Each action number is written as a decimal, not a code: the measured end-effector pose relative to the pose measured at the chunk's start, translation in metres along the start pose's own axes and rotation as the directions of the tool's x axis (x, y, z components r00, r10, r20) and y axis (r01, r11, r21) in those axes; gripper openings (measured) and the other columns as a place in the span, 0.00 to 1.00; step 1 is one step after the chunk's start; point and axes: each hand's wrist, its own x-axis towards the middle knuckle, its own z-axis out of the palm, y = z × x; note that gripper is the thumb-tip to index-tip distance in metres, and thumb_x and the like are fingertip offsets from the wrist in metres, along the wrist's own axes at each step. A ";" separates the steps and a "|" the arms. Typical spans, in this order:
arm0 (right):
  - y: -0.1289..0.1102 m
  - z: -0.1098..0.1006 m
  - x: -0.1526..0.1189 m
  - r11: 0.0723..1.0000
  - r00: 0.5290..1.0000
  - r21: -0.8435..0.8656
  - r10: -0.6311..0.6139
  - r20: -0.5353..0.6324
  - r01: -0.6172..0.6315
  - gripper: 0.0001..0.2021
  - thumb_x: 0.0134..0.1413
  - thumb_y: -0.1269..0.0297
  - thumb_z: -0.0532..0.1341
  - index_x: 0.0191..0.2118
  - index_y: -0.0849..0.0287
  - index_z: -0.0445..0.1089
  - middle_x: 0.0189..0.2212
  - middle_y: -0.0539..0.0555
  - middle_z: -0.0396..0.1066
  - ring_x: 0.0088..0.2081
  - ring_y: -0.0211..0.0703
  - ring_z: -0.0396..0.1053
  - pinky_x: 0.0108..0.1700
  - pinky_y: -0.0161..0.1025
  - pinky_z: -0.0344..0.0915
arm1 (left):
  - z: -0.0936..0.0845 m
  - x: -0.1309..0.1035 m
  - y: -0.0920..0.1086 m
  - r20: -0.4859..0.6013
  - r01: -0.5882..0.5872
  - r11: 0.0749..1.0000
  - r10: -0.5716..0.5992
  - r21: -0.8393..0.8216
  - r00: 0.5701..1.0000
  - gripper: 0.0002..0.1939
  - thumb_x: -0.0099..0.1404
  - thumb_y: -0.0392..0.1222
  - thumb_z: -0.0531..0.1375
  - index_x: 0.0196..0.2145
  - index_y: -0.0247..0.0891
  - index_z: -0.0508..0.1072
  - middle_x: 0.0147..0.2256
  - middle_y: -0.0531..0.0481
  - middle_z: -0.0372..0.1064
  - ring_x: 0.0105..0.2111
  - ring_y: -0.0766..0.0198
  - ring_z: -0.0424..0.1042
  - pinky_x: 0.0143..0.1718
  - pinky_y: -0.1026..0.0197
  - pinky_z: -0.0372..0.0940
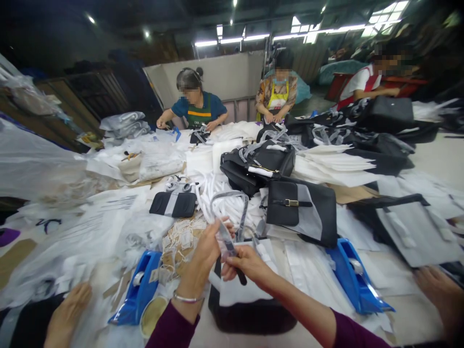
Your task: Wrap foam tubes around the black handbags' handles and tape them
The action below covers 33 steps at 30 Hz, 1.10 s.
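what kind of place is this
Probably a bag factory's packing area: several black bags, like the buckled one, lie among white paper sheets and clear plastic, blue tape dispensers stand on the shared worktable, and people in aprons work across it.

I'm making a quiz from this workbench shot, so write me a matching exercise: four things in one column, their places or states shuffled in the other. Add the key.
Things
1. Silver-coloured bracelet
2. Black flap bag
3. Small black pouch
4. Round tub

Places and states
A. Beside the left-hand blue tape dispenser
B. Banded across the middle by a translucent strip
C. Around the wrist of the left hand
D. Just beyond the right-hand blue tape dispenser, its gold-coloured buckle showing

Right pairs: 1-C, 2-D, 3-B, 4-A
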 end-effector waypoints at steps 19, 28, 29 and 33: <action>-0.023 -0.018 -0.051 0.970 0.964 0.223 -0.033 -0.264 0.094 0.29 0.48 0.40 0.60 0.41 0.66 0.69 0.29 0.60 0.74 0.22 0.35 0.66 0.25 0.34 0.66 | 0.029 -0.054 -0.011 0.097 -0.250 0.916 0.231 0.312 0.968 0.13 0.57 0.47 0.64 0.34 0.33 0.77 0.35 0.43 0.76 0.38 0.56 0.74 0.45 0.58 0.64; -0.061 -0.016 -0.043 0.780 0.927 -0.613 -0.312 -0.208 0.125 0.11 0.56 0.66 0.50 0.36 0.60 0.70 0.19 0.48 0.67 0.18 0.34 0.62 0.24 0.32 0.59 | 0.036 -0.057 -0.009 0.026 -0.156 0.961 0.154 0.226 0.988 0.13 0.55 0.43 0.65 0.38 0.34 0.75 0.28 0.48 0.74 0.25 0.65 0.71 0.27 0.65 0.63; -0.064 -0.014 -0.045 0.655 0.916 -0.740 -0.376 -0.144 0.152 0.11 0.56 0.68 0.50 0.35 0.59 0.70 0.20 0.49 0.67 0.20 0.35 0.63 0.27 0.32 0.59 | 0.037 -0.056 -0.008 0.017 -0.151 0.965 0.151 0.216 0.988 0.13 0.55 0.43 0.66 0.37 0.34 0.75 0.28 0.49 0.74 0.24 0.66 0.71 0.26 0.66 0.62; -0.074 -0.012 -0.048 0.230 0.866 -0.949 -0.495 0.077 0.216 0.11 0.57 0.72 0.51 0.36 0.58 0.70 0.27 0.51 0.70 0.29 0.38 0.65 0.33 0.33 0.55 | 0.039 -0.057 -0.004 0.003 -0.123 0.978 0.124 0.166 0.992 0.11 0.52 0.42 0.67 0.32 0.32 0.75 0.24 0.51 0.71 0.22 0.69 0.68 0.27 0.67 0.64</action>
